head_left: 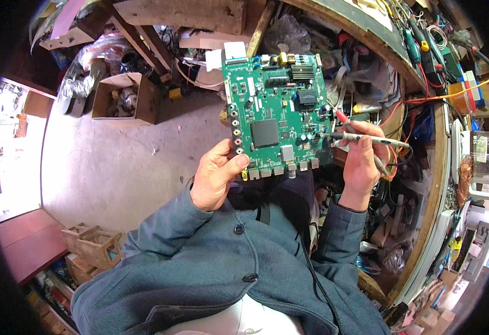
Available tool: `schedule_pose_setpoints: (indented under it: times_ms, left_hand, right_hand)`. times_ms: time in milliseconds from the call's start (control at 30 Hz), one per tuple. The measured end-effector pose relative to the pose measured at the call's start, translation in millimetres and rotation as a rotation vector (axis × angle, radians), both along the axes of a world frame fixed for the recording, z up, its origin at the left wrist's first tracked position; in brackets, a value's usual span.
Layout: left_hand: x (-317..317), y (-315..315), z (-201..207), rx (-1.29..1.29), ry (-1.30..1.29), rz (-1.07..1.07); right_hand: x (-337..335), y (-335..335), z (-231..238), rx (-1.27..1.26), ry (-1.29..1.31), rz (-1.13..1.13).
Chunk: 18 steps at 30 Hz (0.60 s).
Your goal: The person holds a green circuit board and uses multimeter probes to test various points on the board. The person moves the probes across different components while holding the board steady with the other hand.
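Observation:
A green circuit board (285, 116) is held up in front of me, its component side facing me. My left hand (217, 174) grips its lower left corner by the row of round jacks, thumb on top. A dark square heat sink (264, 134) sits on the board left of its middle. In my right hand (362, 162) are two test probes, one with a dark tip (339, 135) and one with a red grip (343, 118). Both point at the board's right side; whether the tips touch it I cannot tell. A white ribbon cable (235, 51) hangs at the top left corner.
Red and black leads (409, 103) run from the probes to the cluttered bench on the right. A wooden bench edge (431, 184) curves close beside my right arm. On the floor (99, 173) at the left stand a cardboard box (107, 100) and a wooden crate (96, 245).

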<state>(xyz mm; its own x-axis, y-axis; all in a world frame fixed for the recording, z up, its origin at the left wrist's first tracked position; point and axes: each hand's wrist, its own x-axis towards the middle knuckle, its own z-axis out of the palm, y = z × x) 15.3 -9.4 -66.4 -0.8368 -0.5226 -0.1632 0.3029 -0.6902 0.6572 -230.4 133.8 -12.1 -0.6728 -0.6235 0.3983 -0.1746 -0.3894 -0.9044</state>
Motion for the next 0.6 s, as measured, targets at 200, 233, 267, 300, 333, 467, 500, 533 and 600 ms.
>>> schedule_pose_setpoints:
  times_ms: [200, 233, 267, 300, 333, 467, 500, 533, 600]
  left_hand:
    - [0.7, -1.5, 0.4, -0.003, -0.015, -0.006]
    - [0.4, -1.9, 1.6, 0.004, -0.020, -0.009]
    - [0.2, -2.2, 1.2, 0.003, -0.024, -0.010]
    - [0.1, -2.8, 0.4, 0.002, -0.027, -0.011]
    - [0.0, -3.2, -0.1, 0.002, -0.030, -0.013]
    - [1.3, -4.7, 2.4, 0.018, -0.041, -0.029]
    - [1.9, -6.2, 2.9, 0.022, -0.039, -0.039]
    - [2.1, -7.1, 3.3, 0.026, -0.038, -0.048]
    - [0.6, -8.3, 3.4, 0.001, -0.038, -0.041]
  right_hand:
    - [-0.9, 1.3, -0.2, -0.007, 0.009, 0.031]
    - [-0.9, 1.3, 0.0, -0.008, 0.011, 0.032]
    - [-1.1, 1.5, 0.2, -0.010, 0.013, 0.033]
    - [-1.2, 1.6, 0.3, -0.012, 0.015, 0.034]
    - [-1.4, 1.9, 0.2, -0.010, 0.015, 0.032]
    - [0.0, 3.4, 0.6, 0.036, 0.030, 0.028]
    - [0.4, 3.7, 1.0, 0.057, 0.038, 0.028]
    - [0.0, 3.3, 0.3, 0.034, 0.030, 0.025]
    - [-1.7, 2.2, -1.8, -0.012, 0.018, 0.017]
